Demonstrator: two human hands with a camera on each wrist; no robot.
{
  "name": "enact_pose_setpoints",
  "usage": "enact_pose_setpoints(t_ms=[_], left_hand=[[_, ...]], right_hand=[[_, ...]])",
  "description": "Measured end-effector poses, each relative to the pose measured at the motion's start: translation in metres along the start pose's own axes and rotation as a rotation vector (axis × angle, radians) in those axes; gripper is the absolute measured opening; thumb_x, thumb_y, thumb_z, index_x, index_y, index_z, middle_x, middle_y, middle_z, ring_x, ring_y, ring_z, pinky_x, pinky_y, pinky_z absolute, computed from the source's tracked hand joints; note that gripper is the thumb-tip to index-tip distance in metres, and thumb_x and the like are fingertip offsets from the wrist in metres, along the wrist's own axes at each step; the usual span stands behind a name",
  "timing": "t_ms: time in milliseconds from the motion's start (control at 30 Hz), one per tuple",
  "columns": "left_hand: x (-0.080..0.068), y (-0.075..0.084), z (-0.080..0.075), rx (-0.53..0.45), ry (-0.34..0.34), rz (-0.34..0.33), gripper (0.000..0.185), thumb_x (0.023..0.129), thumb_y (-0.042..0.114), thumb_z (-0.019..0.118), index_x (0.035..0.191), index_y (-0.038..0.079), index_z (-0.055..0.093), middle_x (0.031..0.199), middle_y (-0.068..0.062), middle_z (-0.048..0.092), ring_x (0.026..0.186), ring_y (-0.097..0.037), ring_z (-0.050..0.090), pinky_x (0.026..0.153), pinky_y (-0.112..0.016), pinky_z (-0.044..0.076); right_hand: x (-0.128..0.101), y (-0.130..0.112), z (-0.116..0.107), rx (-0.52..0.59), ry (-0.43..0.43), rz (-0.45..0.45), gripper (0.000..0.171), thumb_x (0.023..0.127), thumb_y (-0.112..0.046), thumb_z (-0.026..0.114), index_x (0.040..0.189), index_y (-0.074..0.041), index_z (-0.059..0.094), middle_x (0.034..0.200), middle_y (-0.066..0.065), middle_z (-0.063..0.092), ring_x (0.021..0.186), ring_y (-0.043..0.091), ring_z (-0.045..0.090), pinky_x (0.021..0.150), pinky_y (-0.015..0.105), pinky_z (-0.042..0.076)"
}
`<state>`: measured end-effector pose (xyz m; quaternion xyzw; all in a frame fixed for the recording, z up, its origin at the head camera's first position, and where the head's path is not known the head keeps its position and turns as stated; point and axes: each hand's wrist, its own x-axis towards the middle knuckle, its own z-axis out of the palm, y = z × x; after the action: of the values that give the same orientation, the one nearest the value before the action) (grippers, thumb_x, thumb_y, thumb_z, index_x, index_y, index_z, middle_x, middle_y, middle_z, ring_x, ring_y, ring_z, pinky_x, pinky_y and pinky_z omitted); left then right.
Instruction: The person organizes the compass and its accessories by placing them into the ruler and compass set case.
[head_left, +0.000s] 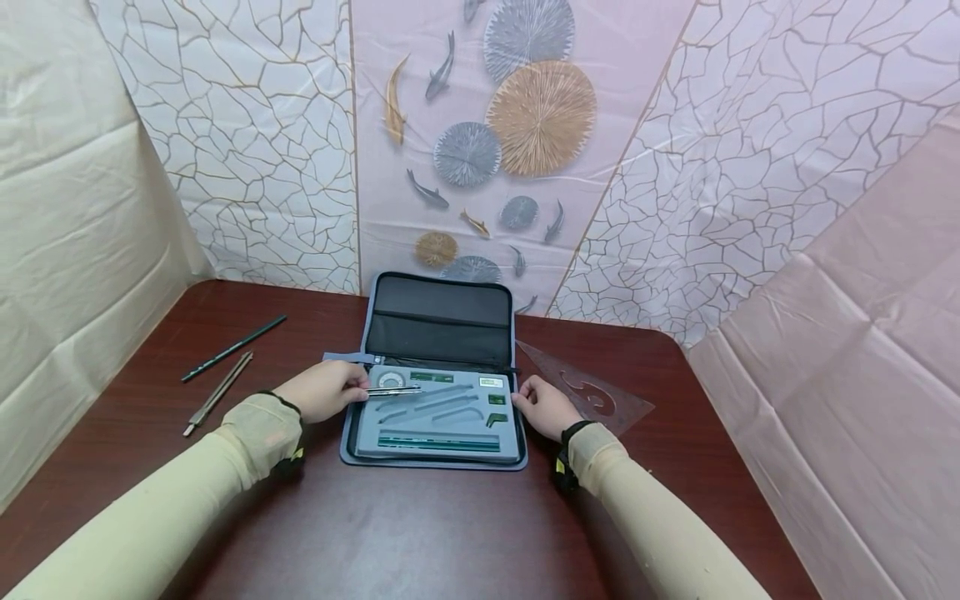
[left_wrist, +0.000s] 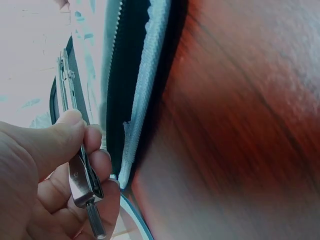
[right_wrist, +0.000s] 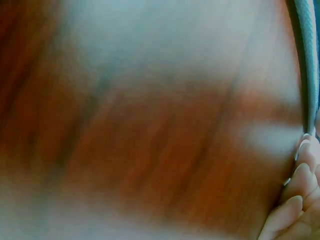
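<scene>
My left hand (head_left: 324, 392) pinches a silver drawing compass (head_left: 396, 391) between thumb and fingers, over the left part of a grey moulded tray (head_left: 367, 442). In the left wrist view the compass's knurled handle (left_wrist: 96, 220) points down past the fingers, its legs together. The tray lies in an unzipped blue-grey case (head_left: 435, 465). My right hand (head_left: 547, 407) grips the case's right edge, thumb at the tray and fingers curled beside it. Long slots in the tray stand bare, while green pencils (head_left: 438, 443), a round dial-like piece (head_left: 391, 380) and small green pieces (head_left: 497, 399) sit in others.
Left of the case lie a dark green pencil (head_left: 234, 348) and another silver compass-like tool (head_left: 217, 393) on the brown table (head_left: 390, 533). A clear triangular template (head_left: 592, 390) lies behind my right hand. The case's black lid (head_left: 442, 321) leans up toward the patterned cloth.
</scene>
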<state>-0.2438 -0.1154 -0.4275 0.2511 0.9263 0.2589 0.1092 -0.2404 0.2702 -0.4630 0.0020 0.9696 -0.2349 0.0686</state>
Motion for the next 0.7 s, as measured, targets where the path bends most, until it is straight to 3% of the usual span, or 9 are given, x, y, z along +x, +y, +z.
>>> enact_pose_setpoints(t_ms=[267,400,600,700], left_hand=[[0.003,0.009,0.003,-0.033,0.002,0.027,0.009,0.095,0.012,0.062,0.087,0.013,0.064,0.076,0.003,0.057,0.069,-0.013,0.05,0.062,-0.03,0.043],[0.007,0.016,0.007,-0.077,0.0,0.063,0.009,0.096,0.012,0.062,0.087,0.012,0.064,0.073,0.002,0.055,0.066,-0.013,0.049,0.061,-0.031,0.042],[0.012,0.028,0.012,-0.088,-0.016,0.07,0.011,0.095,0.014,0.062,0.084,0.015,0.061,0.069,0.005,0.049,0.062,-0.012,0.045,0.059,-0.03,0.04],[0.014,0.036,0.014,-0.085,-0.025,0.075,0.014,0.096,0.015,0.063,0.082,0.015,0.06,0.066,0.005,0.046,0.06,-0.012,0.043,0.057,-0.03,0.038]], right_hand=[[0.0,-0.011,-0.012,0.067,0.044,0.021,0.021,0.096,-0.035,0.06,0.098,-0.014,0.056,0.083,0.005,0.056,0.072,0.021,0.052,0.064,0.035,0.041],[-0.003,-0.034,-0.015,0.119,0.065,-0.075,0.017,0.097,-0.034,0.059,0.101,-0.018,0.06,0.088,0.001,0.059,0.078,0.019,0.054,0.067,0.035,0.044],[-0.008,-0.069,-0.012,0.146,-0.098,-0.294,0.022,0.097,-0.036,0.058,0.11,-0.02,0.065,0.095,-0.004,0.06,0.084,0.016,0.055,0.071,0.033,0.048],[-0.01,-0.077,-0.009,0.152,-0.167,-0.332,0.027,0.097,-0.037,0.058,0.115,-0.019,0.065,0.099,-0.006,0.06,0.087,0.015,0.056,0.072,0.033,0.048]])
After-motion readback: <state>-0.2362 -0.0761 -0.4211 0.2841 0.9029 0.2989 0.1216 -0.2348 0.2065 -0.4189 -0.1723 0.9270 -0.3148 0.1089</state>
